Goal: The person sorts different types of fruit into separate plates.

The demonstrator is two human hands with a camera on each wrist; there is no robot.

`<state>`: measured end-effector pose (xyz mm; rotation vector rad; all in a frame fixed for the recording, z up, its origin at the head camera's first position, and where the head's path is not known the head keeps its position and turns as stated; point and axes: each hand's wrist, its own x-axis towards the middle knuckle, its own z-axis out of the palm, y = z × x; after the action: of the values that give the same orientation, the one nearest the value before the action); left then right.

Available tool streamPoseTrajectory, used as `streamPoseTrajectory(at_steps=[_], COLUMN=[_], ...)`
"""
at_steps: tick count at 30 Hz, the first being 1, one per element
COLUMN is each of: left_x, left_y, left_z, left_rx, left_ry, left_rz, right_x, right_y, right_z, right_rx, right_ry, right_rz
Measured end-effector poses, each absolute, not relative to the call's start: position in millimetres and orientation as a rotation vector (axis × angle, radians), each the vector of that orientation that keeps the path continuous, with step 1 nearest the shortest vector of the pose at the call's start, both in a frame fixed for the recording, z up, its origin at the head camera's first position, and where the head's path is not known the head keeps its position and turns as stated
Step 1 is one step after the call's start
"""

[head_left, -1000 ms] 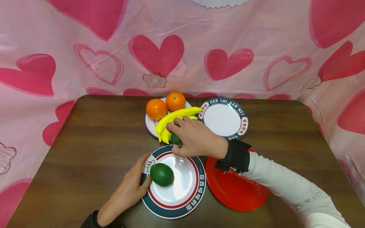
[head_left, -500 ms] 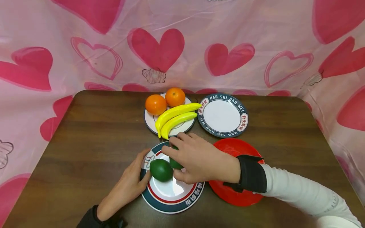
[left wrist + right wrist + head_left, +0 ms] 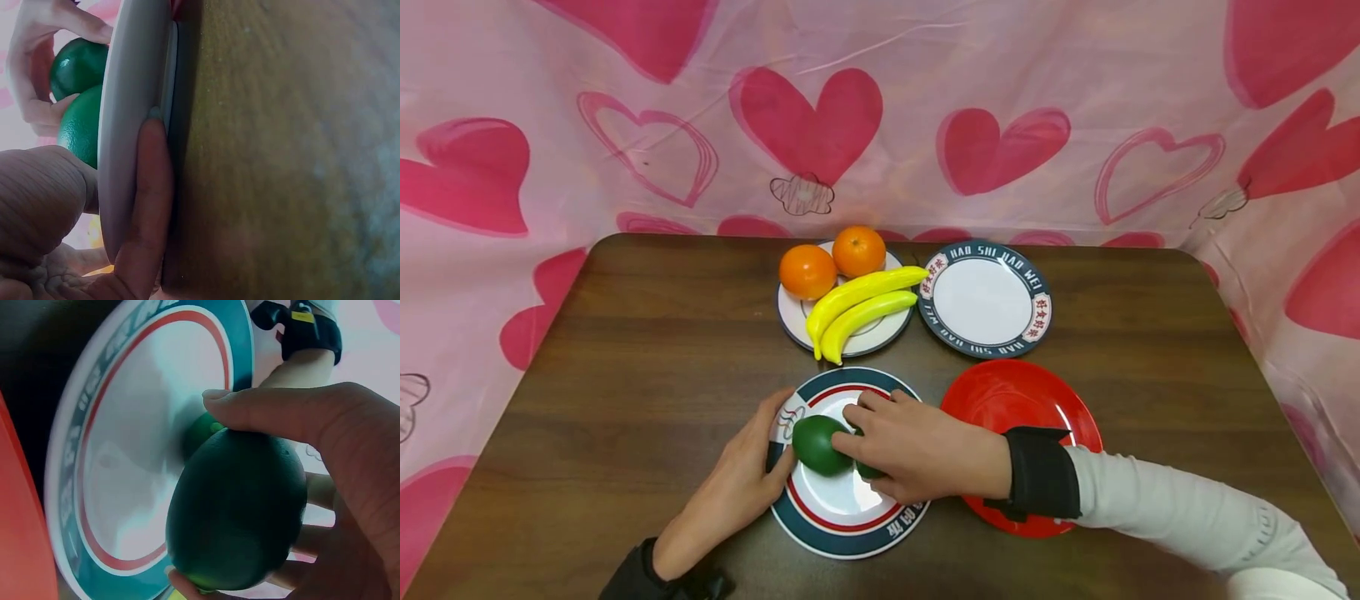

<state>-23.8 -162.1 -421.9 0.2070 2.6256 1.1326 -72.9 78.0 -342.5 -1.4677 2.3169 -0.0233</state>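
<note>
My left hand [image 3: 741, 475] grips the left rim of a white plate with a teal border [image 3: 820, 537]; in the left wrist view a finger [image 3: 153, 181] lies under the rim. On that plate's left part sits a dark green egg-shaped fruit [image 3: 820, 446]. Over the plate's middle, my right hand [image 3: 917, 446] holds a second dark green egg-shaped fruit [image 3: 237, 512] between thumb and fingers, right beside the first. The right hand mostly hides this second fruit in the head view. Whether it touches the plate, I cannot tell.
Behind stands a small plate [image 3: 790, 312] bearing two oranges [image 3: 807, 272] and two bananas [image 3: 865, 296]. To its right is a white plate with a lettered blue rim [image 3: 985, 304]. A red plate [image 3: 1015, 392] lies under my right forearm. A heart-patterned cloth [image 3: 910, 50] hangs behind the table.
My right hand has carried the second green fruit from beside the bananas toward me, onto or just above the teal-bordered plate. My left hand keeps its grip on the rim.
</note>
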Motion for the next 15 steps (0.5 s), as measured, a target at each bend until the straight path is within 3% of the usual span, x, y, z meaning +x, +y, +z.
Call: streamPoseTrajectory(at_steps=[15], left_x=[-24.4], left_y=[-163.4], left_z=[-423.4], left_rx=[0.214], left_ry=[2.619], left_rz=[1.145], right_x=[-74.2], right_y=[79.0], right_z=[-350.8], right_rx=[-1.483], right_ry=[2.271], right_rz=[-0.043])
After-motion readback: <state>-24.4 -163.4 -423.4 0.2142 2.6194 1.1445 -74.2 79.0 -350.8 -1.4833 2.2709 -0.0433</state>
